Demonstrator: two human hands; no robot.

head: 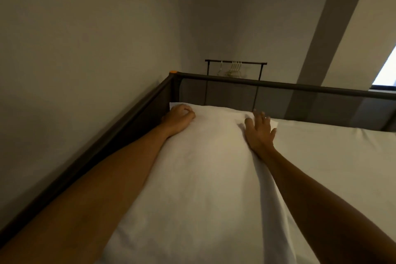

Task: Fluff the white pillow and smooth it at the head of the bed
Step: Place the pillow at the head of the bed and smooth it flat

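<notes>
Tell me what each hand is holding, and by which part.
The left hand is curled on the white pillow at its far left corner; whether it grips is unclear. The right hand lies flat, holding nothing.

Under your hands, the pillow (201,156) is smooth matt white cloth; beside it, the bed rail (278,86) looks matt dark metal with mesh fabric.

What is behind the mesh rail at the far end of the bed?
Behind the mesh rail, a black clothes rack with pale hangers stands against the wall. Its lower part shows only dimly through the mesh.
</notes>
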